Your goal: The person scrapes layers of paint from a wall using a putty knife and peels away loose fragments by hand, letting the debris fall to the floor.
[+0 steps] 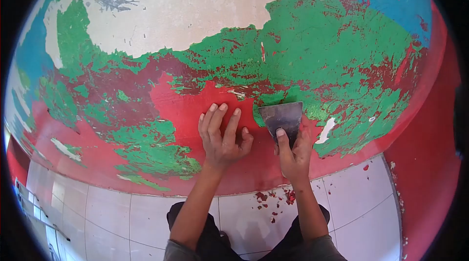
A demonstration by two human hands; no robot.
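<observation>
My right hand (296,156) grips a putty knife (283,117), its thumb on the dark, wide metal blade. The blade's broad edge points up and lies against green paint on the wall (171,7), just beside a bright red patch (183,107). Most of the handle is hidden in my palm. My left hand (222,136) has its fingers apart, with the tips on or very near the red patch; it holds nothing. Layers of green, dark red and blue paint show on the wall, broken by ragged, peeled edges and a large cream area above.
Red paint flakes (273,200) lie on the white tiled floor (156,217) between my knees and along the wall's foot. A red surface (425,163) runs down the right side. Thin metal bars (41,217) stand at the lower left.
</observation>
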